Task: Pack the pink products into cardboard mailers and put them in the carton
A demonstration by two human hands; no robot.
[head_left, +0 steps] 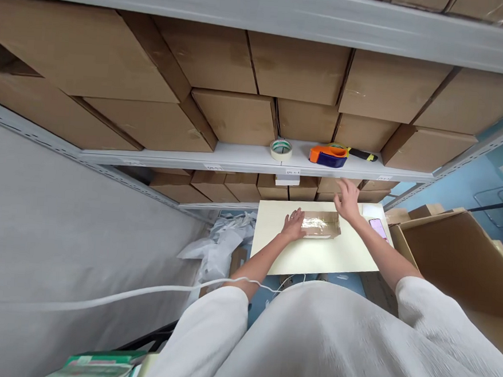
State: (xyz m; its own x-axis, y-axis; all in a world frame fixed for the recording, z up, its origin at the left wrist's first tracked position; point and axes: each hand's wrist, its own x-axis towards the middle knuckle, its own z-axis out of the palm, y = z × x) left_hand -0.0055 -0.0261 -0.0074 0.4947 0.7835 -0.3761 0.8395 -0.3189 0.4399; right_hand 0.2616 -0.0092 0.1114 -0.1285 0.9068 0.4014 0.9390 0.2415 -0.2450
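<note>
Two white sleeves [207, 330] come nearest, well behind the fingers, with a white cable [153, 289] running behind and to the left of the left ones. To the right of the right fingers, and nearer the body, stands an open carton [457, 260]. Under both hands lies a pale yellow board [298, 262]. The left hand [292, 226] has its fingers spread and laid against the left end of a small taped cardboard box [323, 223], which lies on the board just right of them. A phone [378, 227] sits to the right of the right fingers. The right hand [347, 201] is raised near the box's far right corner, its fingers loosely bent, thumb apart. Beyond those fingertips, on a shelf [236, 165], are an orange and blue tape dispenser [328, 156] and, further left, a tape roll [281, 155]. Stacked cartons [303, 71] rise behind.
</note>
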